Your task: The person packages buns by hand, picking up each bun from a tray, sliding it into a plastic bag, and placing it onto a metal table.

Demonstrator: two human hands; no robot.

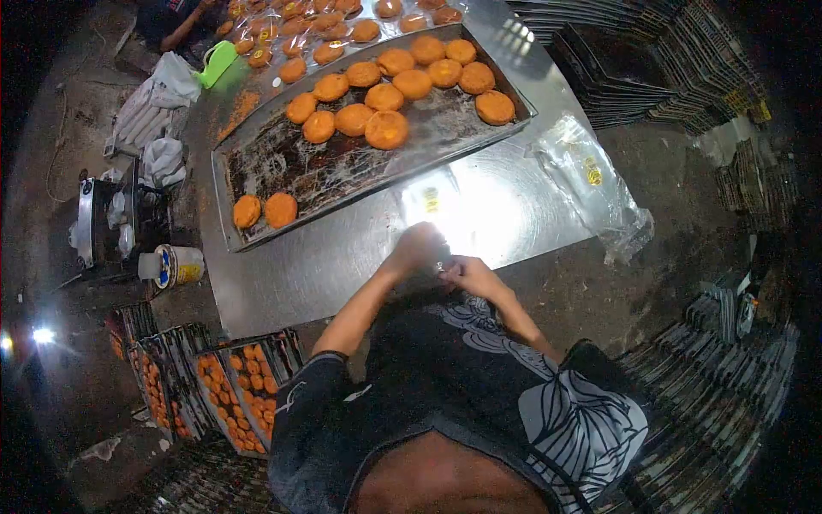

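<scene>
My left hand [417, 248] and my right hand [471, 274] meet at the near edge of a shiny metal table [342, 257], fingers curled and touching each other. Strong glare hides what lies between them. Just beyond the hands a clear wrapper with a yellow label [432, 201] lies flat on the table. Behind it sits a long dark baking tray [300, 167] with several round orange pastries [385, 128] at its far end and two more [264, 210] at its near left corner.
A pile of clear wrappers [591, 184] lies on the table to the right. More wrapped pastries [300, 38] cover the far end, where another person's arm [184, 30] reaches. Crates of pastries [231, 385] stand at lower left; stacked dark trays [651, 60] fill the right.
</scene>
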